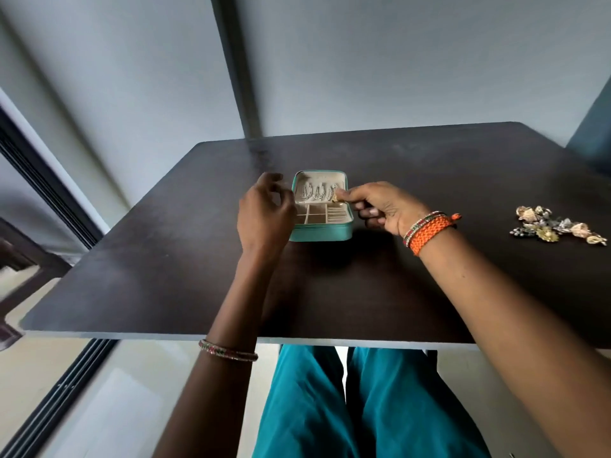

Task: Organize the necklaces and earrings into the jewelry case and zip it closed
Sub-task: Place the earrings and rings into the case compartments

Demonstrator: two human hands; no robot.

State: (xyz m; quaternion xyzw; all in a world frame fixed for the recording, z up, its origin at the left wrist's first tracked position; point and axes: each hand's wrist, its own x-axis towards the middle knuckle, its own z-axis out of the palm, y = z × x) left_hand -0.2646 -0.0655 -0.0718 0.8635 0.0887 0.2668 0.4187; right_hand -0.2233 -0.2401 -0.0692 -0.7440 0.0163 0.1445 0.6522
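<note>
flanking open jewelry case, both hands.

Table: dark brown top, pale edge seen along the near side.
Wall: plain grey, seen behind the table.
Window frame: dark, seen at left.
Floor: pale, seen below the table.

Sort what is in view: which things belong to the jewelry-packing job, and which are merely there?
Part of the job:
- open jewelry case
- necklaces hanging in its lid
- small gold piece pinched by the right hand
- earring pile, far right
- left hand, at the case

Merely there:
- table
- bangles and orange wrist thread
- window frame
</note>
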